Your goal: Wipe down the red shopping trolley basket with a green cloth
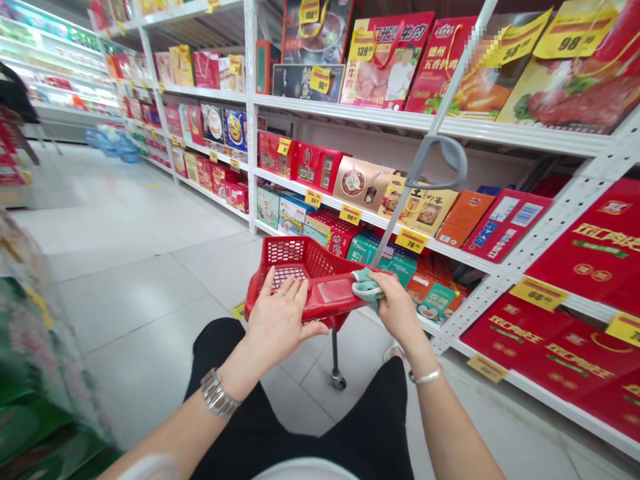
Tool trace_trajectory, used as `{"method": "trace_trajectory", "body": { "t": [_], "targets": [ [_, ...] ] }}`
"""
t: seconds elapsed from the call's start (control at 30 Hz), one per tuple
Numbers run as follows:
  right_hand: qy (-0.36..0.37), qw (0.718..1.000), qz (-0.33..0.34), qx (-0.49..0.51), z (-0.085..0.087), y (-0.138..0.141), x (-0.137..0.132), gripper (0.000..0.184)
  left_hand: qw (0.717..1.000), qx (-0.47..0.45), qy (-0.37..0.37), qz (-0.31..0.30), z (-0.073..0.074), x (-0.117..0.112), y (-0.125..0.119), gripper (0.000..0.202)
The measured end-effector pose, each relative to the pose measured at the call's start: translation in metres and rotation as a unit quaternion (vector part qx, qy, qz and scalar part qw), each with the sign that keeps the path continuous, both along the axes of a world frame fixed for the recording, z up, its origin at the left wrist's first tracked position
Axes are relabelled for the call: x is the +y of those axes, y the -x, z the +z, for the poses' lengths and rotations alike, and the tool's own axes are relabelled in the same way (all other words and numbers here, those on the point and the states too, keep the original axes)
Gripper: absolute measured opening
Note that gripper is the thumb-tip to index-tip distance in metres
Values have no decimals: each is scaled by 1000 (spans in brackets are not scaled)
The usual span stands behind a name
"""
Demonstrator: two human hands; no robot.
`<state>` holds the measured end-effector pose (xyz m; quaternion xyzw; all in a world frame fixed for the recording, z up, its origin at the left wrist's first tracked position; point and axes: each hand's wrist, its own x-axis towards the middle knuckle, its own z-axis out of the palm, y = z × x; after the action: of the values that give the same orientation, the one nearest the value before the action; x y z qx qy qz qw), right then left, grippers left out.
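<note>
A red plastic rolling shopping basket stands in front of my knees, with a wheel on a dark leg below it. From it a long grey handle slants up to the right, ending in a loop grip. My left hand lies flat on the basket's near left rim, fingers stretched out, holding nothing. In my right hand is a folded pale green and white cloth, pressed against the rim's right end. Part of the cloth is hidden by my fingers.
White metal shelves with boxed foods and yellow price tags run along the right side. A tiled aisle floor stretches to the left. Blurred goods stand close at the lower left. Blue water bottles and a partly visible person are farther back.
</note>
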<state>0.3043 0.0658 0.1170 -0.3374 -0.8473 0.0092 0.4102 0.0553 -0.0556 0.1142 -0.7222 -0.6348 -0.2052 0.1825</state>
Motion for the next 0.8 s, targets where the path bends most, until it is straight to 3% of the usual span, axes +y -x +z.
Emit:
{"method": "trace_trajectory", "body": {
  "t": [0.2, 0.37, 0.63, 0.8],
  "targets": [
    [33, 995, -87, -41, 0, -42, 64, 54, 1000, 16, 0, 0, 2, 1, 1, 94],
    [59, 996, -47, -50, 2, -44, 82, 51, 1000, 19, -2, 5, 3, 1, 1, 86],
    [70, 995, 2, -75, 15, -40, 53, 51, 999, 26, -3, -36, 4, 2, 12, 84],
    [66, 992, 13, -104, 27, -43, 12, 47, 996, 45, -12, -79, 0, 4, 39, 83]
  ]
}}
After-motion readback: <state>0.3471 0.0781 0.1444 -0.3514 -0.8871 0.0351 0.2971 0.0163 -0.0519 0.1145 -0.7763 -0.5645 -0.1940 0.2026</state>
